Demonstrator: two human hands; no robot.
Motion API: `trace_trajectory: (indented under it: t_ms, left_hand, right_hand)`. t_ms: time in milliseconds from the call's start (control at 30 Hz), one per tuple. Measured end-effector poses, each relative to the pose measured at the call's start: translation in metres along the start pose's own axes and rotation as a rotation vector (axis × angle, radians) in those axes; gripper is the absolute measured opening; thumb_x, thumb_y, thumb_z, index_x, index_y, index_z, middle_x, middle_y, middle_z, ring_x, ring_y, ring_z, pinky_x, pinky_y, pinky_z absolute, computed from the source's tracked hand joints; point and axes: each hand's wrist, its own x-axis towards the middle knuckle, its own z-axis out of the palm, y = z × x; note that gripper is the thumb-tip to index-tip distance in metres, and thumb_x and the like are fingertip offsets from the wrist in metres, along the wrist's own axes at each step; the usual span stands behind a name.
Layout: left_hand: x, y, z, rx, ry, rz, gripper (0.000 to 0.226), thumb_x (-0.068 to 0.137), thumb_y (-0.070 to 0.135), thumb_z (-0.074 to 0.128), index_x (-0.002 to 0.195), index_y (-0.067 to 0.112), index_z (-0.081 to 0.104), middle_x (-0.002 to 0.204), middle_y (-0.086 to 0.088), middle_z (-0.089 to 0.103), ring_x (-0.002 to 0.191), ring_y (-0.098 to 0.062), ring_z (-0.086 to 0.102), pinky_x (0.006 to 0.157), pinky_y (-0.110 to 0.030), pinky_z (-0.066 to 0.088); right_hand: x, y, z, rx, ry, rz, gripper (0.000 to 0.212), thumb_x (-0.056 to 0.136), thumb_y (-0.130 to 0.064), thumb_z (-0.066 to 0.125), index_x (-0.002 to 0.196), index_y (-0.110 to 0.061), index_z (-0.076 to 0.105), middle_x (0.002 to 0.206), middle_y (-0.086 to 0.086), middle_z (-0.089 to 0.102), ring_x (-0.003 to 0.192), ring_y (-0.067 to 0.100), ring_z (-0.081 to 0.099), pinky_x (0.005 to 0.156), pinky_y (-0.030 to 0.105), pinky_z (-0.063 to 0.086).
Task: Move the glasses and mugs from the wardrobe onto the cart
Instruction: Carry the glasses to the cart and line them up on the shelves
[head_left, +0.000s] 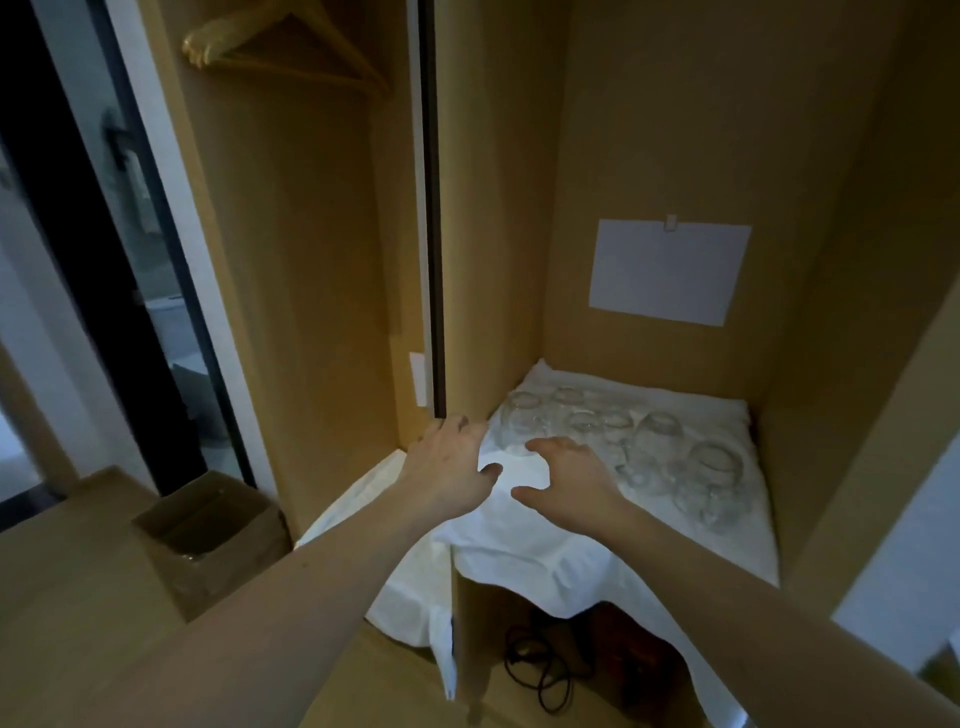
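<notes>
Several clear glasses (655, 435) stand on a white cloth (545, 540) that covers a shelf inside the wooden wardrobe (649, 130). Both my arms reach in from below. My left hand (452, 462) is spread, palm down, at the shelf's left front corner beside the partition, holding nothing. My right hand (569, 480) hovers open over the cloth, fingers apart, just short of the nearest glasses. No mugs and no cart can be made out in this view.
A vertical wardrobe partition (467, 623) stands under my left hand. An open cardboard box (208, 525) sits low at the left. Wooden hangers (270, 47) hang above. A white sheet of paper (670, 270) is stuck on the back wall. Black cable (535, 670) lies below the shelf.
</notes>
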Motion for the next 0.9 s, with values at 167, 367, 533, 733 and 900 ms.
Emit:
trace_trajectory:
  t_ms: [167,367,533,733,900]
  left_hand:
    - [0.022,-0.013,0.018,-0.033,-0.043,0.046,0.057,0.097,0.049,0.056,0.147,0.024,0.042,0.147,-0.006,0.046,0.135,-0.03,0.041,0.103,-0.044,0.043]
    - [0.065,-0.016,0.038,-0.04,-0.048,0.082,0.06,0.096,0.051,0.056,0.147,0.023,0.043,0.145,-0.006,0.048,0.132,-0.03,0.043,0.104,-0.046,0.045]
    - [0.107,-0.018,0.052,-0.028,-0.047,0.112,0.06,0.096,0.051,0.055,0.148,0.025,0.042,0.142,-0.005,0.049,0.13,-0.029,0.046,0.099,-0.043,0.048]
    - [0.18,-0.028,0.051,-0.006,-0.077,0.133,0.047,0.096,0.049,0.055,0.133,0.02,0.05,0.128,-0.009,0.051,0.122,-0.035,0.047,0.094,-0.043,0.046]
    - [0.233,-0.028,0.072,-0.003,-0.15,0.105,0.049,0.096,0.051,0.054,0.131,0.017,0.049,0.126,-0.011,0.051,0.119,-0.034,0.048,0.089,-0.043,0.048]
  right_hand:
    - [0.009,0.006,0.012,0.02,0.011,0.071,0.074,0.088,-0.054,0.067,0.151,-0.024,0.042,0.154,0.0,0.044,0.14,0.024,0.041,0.113,0.042,0.038]
    - [0.04,0.028,0.005,0.044,0.046,0.141,0.073,0.084,-0.054,0.069,0.147,-0.025,0.047,0.148,0.0,0.051,0.134,0.023,0.049,0.108,0.038,0.043]
    - [0.084,0.05,-0.006,0.054,0.097,0.153,0.06,0.083,-0.048,0.072,0.135,-0.021,0.058,0.137,0.006,0.059,0.122,0.026,0.057,0.097,0.034,0.047]
    - [0.152,0.08,-0.021,0.077,0.105,0.177,0.071,0.084,-0.048,0.072,0.146,-0.023,0.049,0.146,0.007,0.052,0.132,0.027,0.049,0.106,0.035,0.044]
    - [0.198,0.102,-0.013,0.096,0.043,0.212,0.078,0.083,-0.053,0.072,0.15,-0.024,0.044,0.15,0.008,0.047,0.133,0.028,0.048,0.108,0.037,0.043]
